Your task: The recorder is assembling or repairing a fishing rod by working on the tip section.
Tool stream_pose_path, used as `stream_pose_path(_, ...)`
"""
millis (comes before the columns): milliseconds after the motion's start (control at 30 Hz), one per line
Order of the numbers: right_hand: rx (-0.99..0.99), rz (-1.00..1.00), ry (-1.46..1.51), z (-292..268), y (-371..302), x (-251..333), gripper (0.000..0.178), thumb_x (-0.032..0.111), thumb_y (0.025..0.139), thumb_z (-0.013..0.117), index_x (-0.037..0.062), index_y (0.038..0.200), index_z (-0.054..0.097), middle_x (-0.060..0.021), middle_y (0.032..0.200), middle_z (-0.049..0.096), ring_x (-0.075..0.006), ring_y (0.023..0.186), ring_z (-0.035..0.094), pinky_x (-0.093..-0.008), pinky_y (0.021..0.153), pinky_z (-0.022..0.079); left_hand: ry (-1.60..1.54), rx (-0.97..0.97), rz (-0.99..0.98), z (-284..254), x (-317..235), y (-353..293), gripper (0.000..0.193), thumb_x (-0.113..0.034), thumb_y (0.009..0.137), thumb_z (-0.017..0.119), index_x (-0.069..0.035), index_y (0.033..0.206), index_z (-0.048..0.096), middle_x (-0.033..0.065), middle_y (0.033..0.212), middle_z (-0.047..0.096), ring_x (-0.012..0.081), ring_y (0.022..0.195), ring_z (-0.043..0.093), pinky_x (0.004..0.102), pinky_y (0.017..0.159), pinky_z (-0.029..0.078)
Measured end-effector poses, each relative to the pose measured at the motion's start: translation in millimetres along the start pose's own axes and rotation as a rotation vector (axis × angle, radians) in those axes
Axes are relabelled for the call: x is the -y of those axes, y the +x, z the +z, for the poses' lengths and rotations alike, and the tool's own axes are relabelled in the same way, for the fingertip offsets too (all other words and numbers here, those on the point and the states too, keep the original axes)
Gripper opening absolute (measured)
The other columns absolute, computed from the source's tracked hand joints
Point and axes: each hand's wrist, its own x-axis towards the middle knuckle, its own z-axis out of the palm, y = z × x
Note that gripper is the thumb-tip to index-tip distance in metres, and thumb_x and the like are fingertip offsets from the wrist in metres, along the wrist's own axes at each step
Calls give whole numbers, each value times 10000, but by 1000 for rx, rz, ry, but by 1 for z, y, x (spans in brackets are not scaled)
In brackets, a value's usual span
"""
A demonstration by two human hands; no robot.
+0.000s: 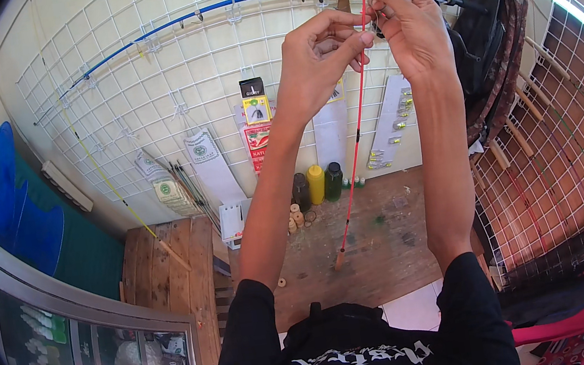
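Note:
A slim red fishing rod [355,151] stands slightly tilted in front of me, its short cork handle [339,259] low against the wooden table [397,242]. Both my arms are raised to the rod's upper part. My left hand [329,50] pinches the red shaft between thumb and fingers. Just above it, my right hand [410,24] has thumb and forefinger closed on the same shaft. Whether a thin line or small guide is also between the fingertips is too small to tell. Behind my hands, a blue fishing rod [222,3] lies across the white wire grid.
Bottles, including a yellow bottle [316,183], and wooden spools [297,215] stand at the table's back. Packets hang on the wire grid [119,65]. A glass cabinet [89,308] is at left. Black rod bags [484,36] and a rack of rods [548,146] are at right.

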Motion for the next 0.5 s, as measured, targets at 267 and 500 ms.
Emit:
stream_pose_path(267,-8,-70,-145,4,-5,8,208,132,794,734,10,940,650,-31,831,636,-62,682,520,-234,680,428,-13,5,-31,3,1,-6,273,-90,853,651,13,1101,599,77,858,652,95,724,582,242,651,481)
stream_pose_path(500,-66,-106,-325,3,-15,21,182,154,874,634,-24,894,600,-61,706,612,-122,596,597,-223,559,534,134,91,-173,-16,42,-88,438,-113,817,682,-39,1225,543,76,1102,599,127,909,576,269,796,476)
